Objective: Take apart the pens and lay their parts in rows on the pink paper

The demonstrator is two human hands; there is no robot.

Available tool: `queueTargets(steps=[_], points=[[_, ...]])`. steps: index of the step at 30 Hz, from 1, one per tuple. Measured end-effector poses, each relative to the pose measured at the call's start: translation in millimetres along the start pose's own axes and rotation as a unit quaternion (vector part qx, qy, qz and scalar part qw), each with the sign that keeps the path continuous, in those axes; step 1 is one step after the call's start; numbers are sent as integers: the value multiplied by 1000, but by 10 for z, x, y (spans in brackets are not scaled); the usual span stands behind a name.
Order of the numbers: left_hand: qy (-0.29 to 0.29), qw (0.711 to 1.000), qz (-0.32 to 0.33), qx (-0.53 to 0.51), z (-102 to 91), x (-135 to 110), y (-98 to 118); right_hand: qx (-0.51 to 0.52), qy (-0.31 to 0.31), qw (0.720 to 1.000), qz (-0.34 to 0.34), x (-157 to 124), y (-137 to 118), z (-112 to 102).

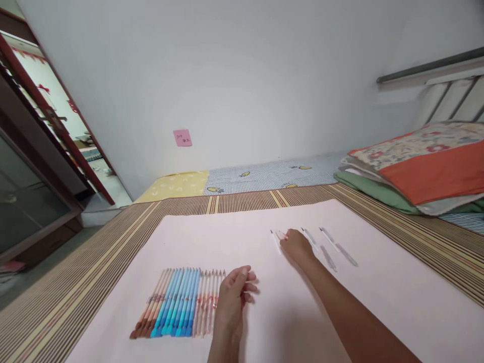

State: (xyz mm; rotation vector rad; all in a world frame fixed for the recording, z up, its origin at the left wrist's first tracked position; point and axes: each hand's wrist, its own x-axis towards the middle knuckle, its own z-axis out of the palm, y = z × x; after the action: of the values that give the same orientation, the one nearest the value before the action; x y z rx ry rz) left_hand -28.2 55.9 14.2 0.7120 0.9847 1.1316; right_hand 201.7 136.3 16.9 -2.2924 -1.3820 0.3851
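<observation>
My left hand (233, 292) hovers beside a row of pens, its fingers loosely bent and apart, with nothing visible in them. The row has brown-and-peach pens (151, 305), blue pens (179, 302) and clear pens with pinkish-red parts (204, 302), lying side by side. Further off, my right hand (297, 244) is closed in a pinch near a thin white pen refill (276, 242) with a dark tip. Something small and pinkish shows at its fingertips, too blurred to name. To its right lie another white refill (328, 239) and clear tube-like pieces (328, 258). One more refill is partly hidden behind the hand.
A large pale pink sheet (212, 229) covers the striped mat (113, 247). Folded bedding (434, 166) is stacked at the right, beside a radiator (454, 98). A pink note (182, 137) sticks to the wall. A doorway stands at the left.
</observation>
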Motion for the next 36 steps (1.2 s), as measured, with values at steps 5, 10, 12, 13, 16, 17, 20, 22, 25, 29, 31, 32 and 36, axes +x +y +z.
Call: queueTargets(steps=[5, 10, 12, 13, 16, 17, 20, 22, 25, 29, 31, 32, 36], points=[[0, 1000, 4, -8, -10, -2, 19, -31, -15, 999, 12, 75, -56, 106], [13, 1000, -1, -18, -12, -5, 41, -34, -33, 999, 10, 69, -121, 126], [14, 1000, -2, -20, -24, -5, 48, -30, -31, 999, 7, 76, -116, 103], [15, 1000, -1, -22, -32, -4, 53, -25, -27, 999, 4, 79, -98, 83], [20, 999, 9, -29, -56, 0, 69, -4, -14, 1000, -15, 45, 15, -4], [24, 999, 12, -33, -61, 1, 74, 2, -11, 1000, -23, 7, 67, -36], [27, 998, 13, -47, -66, 5, 81, 13, -8, 999, -50, -211, 217, -111], [25, 998, 11, -54, -66, 5, 77, 14, -9, 998, -66, -405, 282, -128], [22, 998, 12, -59, -64, -3, 67, 11, 3, 996, -83, -641, 295, -111], [28, 997, 12, -66, -52, -25, 85, -5, 16, 997, -75, -696, 197, -85], [31, 997, 10, -73, -47, -35, 106, -22, 24, 998, -60, -647, 138, -88], [31, 997, 10, -76, -46, -37, 114, -29, 29, 998, -56, -619, 113, -90], [28, 996, 7, -80, -55, -9, 104, -33, 28, 998, -55, -545, 57, -50]])
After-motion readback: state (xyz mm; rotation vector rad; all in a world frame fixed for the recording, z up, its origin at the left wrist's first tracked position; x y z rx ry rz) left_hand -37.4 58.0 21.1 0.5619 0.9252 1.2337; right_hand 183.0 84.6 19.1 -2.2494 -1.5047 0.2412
